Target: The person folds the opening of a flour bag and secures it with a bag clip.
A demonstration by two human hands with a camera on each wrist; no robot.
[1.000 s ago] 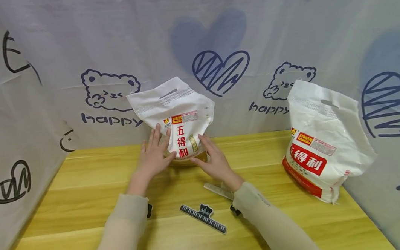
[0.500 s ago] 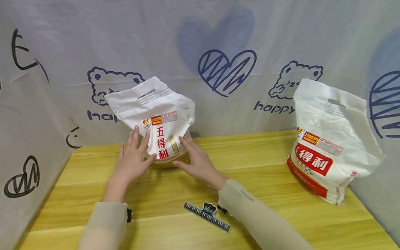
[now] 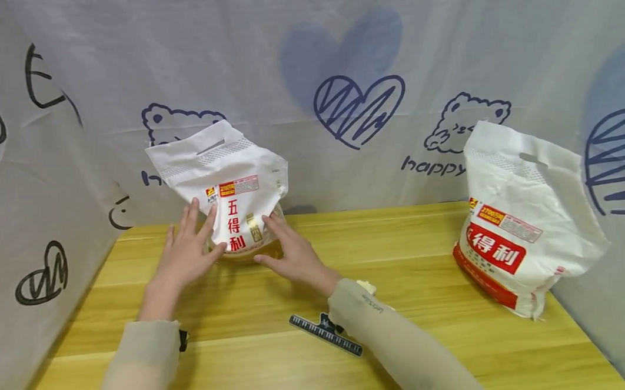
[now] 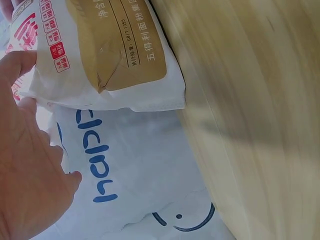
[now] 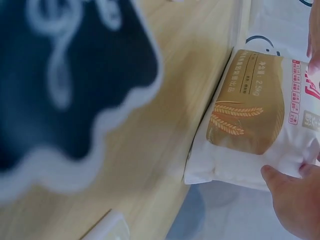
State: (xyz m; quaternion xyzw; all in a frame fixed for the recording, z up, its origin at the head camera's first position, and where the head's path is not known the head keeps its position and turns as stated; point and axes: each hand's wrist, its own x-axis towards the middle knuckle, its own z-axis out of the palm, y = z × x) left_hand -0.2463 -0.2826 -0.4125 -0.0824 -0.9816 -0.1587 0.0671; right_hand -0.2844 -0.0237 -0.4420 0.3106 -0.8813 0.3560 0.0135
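Nearest, the wood-grained yellow table point(image 3: 247, 375) bears a long black clip point(image 3: 326, 335) patterned like piano keys, in front and to the right of the gold-panelled flour bag point(image 3: 230, 202); the beige right sleeve point(image 3: 399, 337) hides part of the clip and most of a pale object point(image 3: 367, 286). Well to that flour bag's right stands a plump, red-labelled second bag point(image 3: 526, 219). Farther in, the left hand point(image 3: 182, 255), fingers spread, and right hand point(image 3: 297, 255), thumb apart from its fingers, touch opposite sides of the flour bag: soft, white, rounded below, with a flat slotted top. Behind it hangs wrinkled pale cloth point(image 3: 337, 52) printed with hearts and bears.
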